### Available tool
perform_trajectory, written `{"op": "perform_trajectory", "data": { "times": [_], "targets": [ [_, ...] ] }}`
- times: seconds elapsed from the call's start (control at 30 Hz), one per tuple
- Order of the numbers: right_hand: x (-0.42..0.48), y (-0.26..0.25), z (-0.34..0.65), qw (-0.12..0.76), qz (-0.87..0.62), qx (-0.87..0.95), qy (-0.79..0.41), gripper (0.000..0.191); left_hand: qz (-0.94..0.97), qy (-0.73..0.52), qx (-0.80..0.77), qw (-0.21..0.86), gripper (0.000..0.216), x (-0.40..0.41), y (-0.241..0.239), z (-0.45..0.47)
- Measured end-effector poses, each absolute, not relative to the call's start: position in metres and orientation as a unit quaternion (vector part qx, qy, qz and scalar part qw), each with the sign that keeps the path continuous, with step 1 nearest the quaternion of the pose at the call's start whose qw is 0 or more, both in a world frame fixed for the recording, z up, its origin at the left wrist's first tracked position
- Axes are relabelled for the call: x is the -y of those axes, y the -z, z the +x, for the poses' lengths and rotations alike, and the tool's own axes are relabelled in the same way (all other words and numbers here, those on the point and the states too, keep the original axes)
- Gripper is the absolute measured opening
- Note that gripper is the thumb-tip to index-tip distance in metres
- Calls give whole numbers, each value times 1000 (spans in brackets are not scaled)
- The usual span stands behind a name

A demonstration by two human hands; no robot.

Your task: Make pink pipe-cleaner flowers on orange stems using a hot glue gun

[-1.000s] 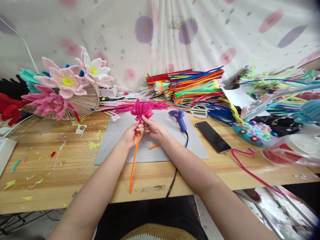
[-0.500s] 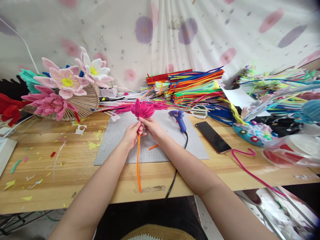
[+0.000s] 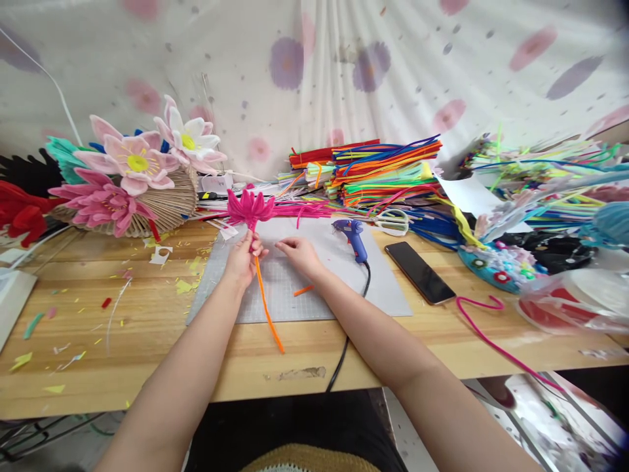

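My left hand (image 3: 242, 257) is closed around the base of a hot-pink pipe-cleaner flower (image 3: 244, 206), held upright over the grey cutting mat (image 3: 314, 288). An orange pipe-cleaner stem (image 3: 268, 311) hangs from the flower and slants down to the right over the table edge. My right hand (image 3: 297, 252) rests beside it on the mat, apart from the flower, its fingers loosely curled with nothing in them. A short orange piece (image 3: 303, 289) lies on the mat just below my right wrist.
A blue glue gun (image 3: 351, 234), scissors (image 3: 392, 219) and a black phone (image 3: 418, 263) lie right of the mat. Stacked coloured pipe cleaners (image 3: 381, 167) fill the back. Finished pink flowers (image 3: 128, 172) sit at back left. A loose pink pipe cleaner (image 3: 491, 331) lies right.
My left hand has carried the flower to the left and the orange stem has swung to the right. My right hand has let go of the flower and dropped to the mat.
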State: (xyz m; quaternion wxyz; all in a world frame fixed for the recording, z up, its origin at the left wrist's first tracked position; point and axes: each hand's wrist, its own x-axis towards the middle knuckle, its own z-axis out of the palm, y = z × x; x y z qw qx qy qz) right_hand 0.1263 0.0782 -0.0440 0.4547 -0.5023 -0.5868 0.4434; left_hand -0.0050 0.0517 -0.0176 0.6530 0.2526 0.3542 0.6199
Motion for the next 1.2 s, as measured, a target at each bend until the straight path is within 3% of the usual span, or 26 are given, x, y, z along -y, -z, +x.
{"op": "perform_trajectory", "data": {
  "times": [0.23, 0.43, 0.53, 0.63, 0.77, 0.9, 1.03, 1.2],
  "targets": [
    [-96, 34, 156, 301, -650, 644, -268, 25, 282, -627, -455, 566, 23, -63, 36, -13],
    [-128, 38, 149, 192, -648, 729, -103, 51, 329, -588, -524, 521, 25, -63, 42, -8],
    [-139, 47, 143, 159, -648, 740, -92, 50, 365, -554, -556, 501, 27, -64, 44, -9],
    [-140, 50, 143, 165, -655, 732, -92, 38, 433, -497, -601, 452, 29, -65, 48, -12],
    [-130, 44, 149, 257, -657, 705, -76, 38, 561, -385, -694, 236, 32, -62, 46, -19],
    [-111, 35, 154, 384, -606, 682, -139, 33, 555, -336, -750, 126, 33, -56, 37, -24],
    [-91, 31, 169, 508, -491, 611, -357, 22, 537, -443, -710, 107, 20, -55, 35, -21],
    [-70, 31, 199, 525, -330, 522, -585, 18, 588, -537, -580, 170, 23, -50, 31, -9]
  ]
}}
